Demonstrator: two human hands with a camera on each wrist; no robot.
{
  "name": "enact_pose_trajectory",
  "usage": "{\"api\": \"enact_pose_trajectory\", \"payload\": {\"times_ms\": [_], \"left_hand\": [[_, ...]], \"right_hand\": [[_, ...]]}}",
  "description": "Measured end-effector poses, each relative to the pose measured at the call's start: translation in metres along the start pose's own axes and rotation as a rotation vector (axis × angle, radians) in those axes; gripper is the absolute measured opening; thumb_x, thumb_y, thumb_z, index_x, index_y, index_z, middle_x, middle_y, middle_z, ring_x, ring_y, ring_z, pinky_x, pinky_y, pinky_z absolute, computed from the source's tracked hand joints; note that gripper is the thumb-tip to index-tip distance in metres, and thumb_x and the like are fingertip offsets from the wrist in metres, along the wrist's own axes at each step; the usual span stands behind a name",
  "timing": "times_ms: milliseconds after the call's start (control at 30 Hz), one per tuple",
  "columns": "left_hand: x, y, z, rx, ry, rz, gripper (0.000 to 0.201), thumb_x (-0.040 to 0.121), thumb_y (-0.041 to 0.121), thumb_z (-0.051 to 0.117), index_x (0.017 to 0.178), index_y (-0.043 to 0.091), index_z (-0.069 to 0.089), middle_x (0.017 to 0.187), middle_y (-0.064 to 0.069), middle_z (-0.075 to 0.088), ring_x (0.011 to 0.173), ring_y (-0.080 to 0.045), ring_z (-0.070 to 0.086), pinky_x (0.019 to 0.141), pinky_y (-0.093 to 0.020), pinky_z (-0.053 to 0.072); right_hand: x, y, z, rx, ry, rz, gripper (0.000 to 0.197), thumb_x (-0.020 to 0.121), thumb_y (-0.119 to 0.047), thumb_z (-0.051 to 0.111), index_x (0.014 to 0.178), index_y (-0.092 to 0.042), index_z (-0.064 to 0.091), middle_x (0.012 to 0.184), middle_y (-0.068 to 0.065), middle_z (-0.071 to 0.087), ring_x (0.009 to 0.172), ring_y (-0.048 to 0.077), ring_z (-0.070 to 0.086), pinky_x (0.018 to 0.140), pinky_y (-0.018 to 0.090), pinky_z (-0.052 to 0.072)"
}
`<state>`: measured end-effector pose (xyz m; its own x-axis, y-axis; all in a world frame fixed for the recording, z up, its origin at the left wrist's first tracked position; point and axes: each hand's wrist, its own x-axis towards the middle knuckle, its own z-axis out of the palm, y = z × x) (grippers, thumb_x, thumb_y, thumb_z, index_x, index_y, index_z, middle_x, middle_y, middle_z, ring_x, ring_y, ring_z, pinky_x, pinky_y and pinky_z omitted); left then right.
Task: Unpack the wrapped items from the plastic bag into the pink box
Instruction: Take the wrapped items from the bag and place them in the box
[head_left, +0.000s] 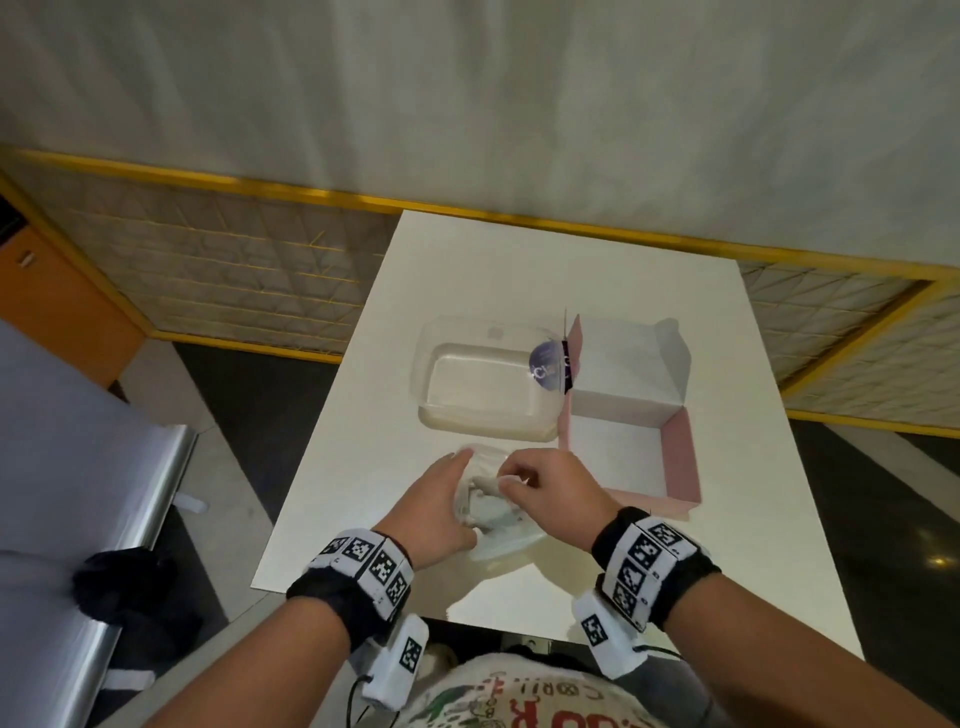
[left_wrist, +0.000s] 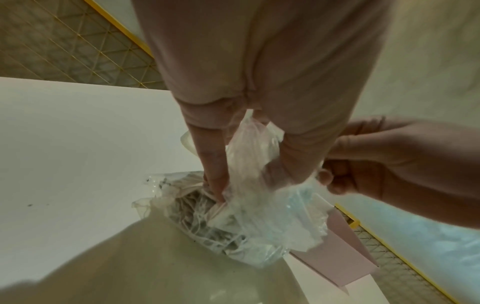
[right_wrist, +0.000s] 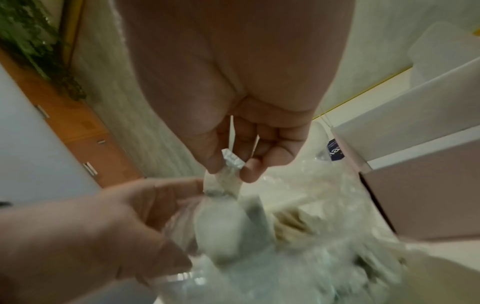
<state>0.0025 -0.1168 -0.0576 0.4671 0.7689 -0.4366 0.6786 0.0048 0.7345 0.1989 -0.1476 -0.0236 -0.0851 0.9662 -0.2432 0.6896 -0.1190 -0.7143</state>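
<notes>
A clear plastic bag (head_left: 493, 519) with several wrapped items lies on the white table (head_left: 363, 467) near its front edge. My left hand (head_left: 441, 499) holds the bag's left side, fingers curled into the crumpled plastic (left_wrist: 249, 156). My right hand (head_left: 545, 488) pinches the twisted end of a pale wrapped item (right_wrist: 221, 226) between thumb and forefinger, just above the bag's mouth. The pink box (head_left: 680, 457) stands open to the right of my hands, with nothing visible inside it.
A clear plastic lid or tray (head_left: 488, 384) with a dark round sticker (head_left: 548, 366) lies behind the bag, left of the box's raised white flap (head_left: 623, 358). A metal bench (head_left: 78, 519) stands left of the table.
</notes>
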Motion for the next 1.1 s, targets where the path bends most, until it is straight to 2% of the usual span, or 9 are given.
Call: {"api": "enact_pose_trajectory", "payload": {"times_ms": [100, 233, 367, 467, 633, 733, 867, 967, 1100], "left_hand": [[0.003, 0.008, 0.001, 0.031, -0.016, -0.041, 0.106, 0.068, 0.016, 0.078, 0.157, 0.028, 0.022, 0.147, 0.017, 0.034, 0.139, -0.011, 0.037, 0.116, -0.032, 0.034], [0.016, -0.010, 0.014, -0.009, 0.006, -0.100, 0.104, 0.053, 0.030, 0.070, 0.148, 0.043, 0.030, 0.134, 0.008, 0.056, 0.125, -0.016, 0.055, 0.103, -0.041, 0.051], [0.007, -0.002, 0.016, -0.021, 0.041, -0.120, 0.109, 0.059, 0.025, 0.074, 0.153, 0.044, 0.022, 0.143, 0.010, 0.048, 0.132, -0.015, 0.048, 0.108, -0.042, 0.047], [0.008, 0.001, 0.020, -0.020, 0.051, -0.159, 0.110, 0.066, 0.018, 0.075, 0.157, 0.038, 0.017, 0.145, 0.012, 0.040, 0.137, -0.014, 0.040, 0.113, -0.040, 0.040], [0.006, 0.003, 0.026, -0.019, 0.092, -0.202, 0.108, 0.073, 0.012, 0.076, 0.159, 0.035, 0.016, 0.153, 0.006, 0.036, 0.143, -0.017, 0.035, 0.115, -0.033, 0.034], [0.003, 0.005, 0.026, -0.011, 0.094, -0.204, 0.106, 0.075, 0.011, 0.075, 0.159, 0.033, 0.015, 0.156, 0.001, 0.035, 0.143, -0.019, 0.035, 0.114, -0.031, 0.034], [0.001, 0.007, 0.028, -0.023, 0.094, -0.228, 0.106, 0.072, 0.013, 0.075, 0.158, 0.034, 0.017, 0.151, 0.001, 0.039, 0.139, -0.018, 0.039, 0.112, -0.033, 0.037], [0.002, 0.008, 0.027, -0.041, 0.094, -0.234, 0.107, 0.070, 0.014, 0.075, 0.157, 0.038, 0.018, 0.146, 0.003, 0.042, 0.136, -0.017, 0.042, 0.112, -0.038, 0.040], [0.005, 0.013, 0.025, -0.056, 0.098, -0.231, 0.107, 0.071, 0.015, 0.077, 0.157, 0.038, 0.018, 0.151, 0.004, 0.038, 0.139, -0.018, 0.039, 0.113, -0.041, 0.039]], "right_hand": [[0.000, -0.009, -0.029, 0.095, 0.022, -0.046, 0.011, 0.090, -0.020, 0.063, 0.082, -0.022, 0.071, 0.073, -0.008, 0.070, 0.063, 0.007, 0.060, 0.064, 0.021, 0.048], [0.004, -0.008, -0.067, 0.248, 0.101, -0.070, 0.010, 0.093, -0.014, 0.064, 0.085, -0.012, 0.069, 0.072, 0.004, 0.067, 0.065, 0.009, 0.059, 0.064, 0.019, 0.048], [0.010, 0.008, -0.102, 0.358, 0.158, -0.024, 0.009, 0.095, -0.013, 0.063, 0.090, -0.007, 0.068, 0.066, 0.006, 0.064, 0.059, 0.009, 0.060, 0.056, 0.015, 0.043], [0.021, 0.033, -0.123, 0.268, 0.200, 0.016, 0.010, 0.096, -0.016, 0.061, 0.088, -0.012, 0.066, 0.066, 0.003, 0.065, 0.057, 0.008, 0.060, 0.055, 0.017, 0.043], [0.051, 0.083, -0.133, -0.071, 0.133, 0.117, 0.015, 0.095, -0.017, 0.053, 0.084, -0.015, 0.062, 0.079, 0.003, 0.066, 0.075, 0.025, 0.066, 0.071, 0.037, 0.052], [0.066, 0.101, -0.128, -0.268, -0.006, 0.133, 0.016, 0.092, -0.013, 0.049, 0.082, -0.015, 0.061, 0.083, 0.005, 0.066, 0.081, 0.029, 0.062, 0.072, 0.037, 0.049], [0.080, 0.103, -0.113, -0.516, -0.231, 0.078, 0.022, 0.092, -0.011, 0.049, 0.075, -0.023, 0.057, 0.076, 0.001, 0.060, 0.075, 0.025, 0.058, 0.066, 0.030, 0.040], [0.087, 0.092, -0.108, -0.562, -0.277, 0.034, 0.027, 0.092, -0.009, 0.047, 0.071, -0.026, 0.047, 0.070, -0.002, 0.053, 0.071, 0.025, 0.057, 0.060, 0.028, 0.038], [0.073, 0.063, -0.100, -0.269, -0.084, -0.123, 0.021, 0.091, -0.007, 0.047, 0.095, -0.021, 0.062, 0.070, -0.006, 0.057, 0.062, 0.011, 0.057, 0.058, 0.027, 0.043]]}}
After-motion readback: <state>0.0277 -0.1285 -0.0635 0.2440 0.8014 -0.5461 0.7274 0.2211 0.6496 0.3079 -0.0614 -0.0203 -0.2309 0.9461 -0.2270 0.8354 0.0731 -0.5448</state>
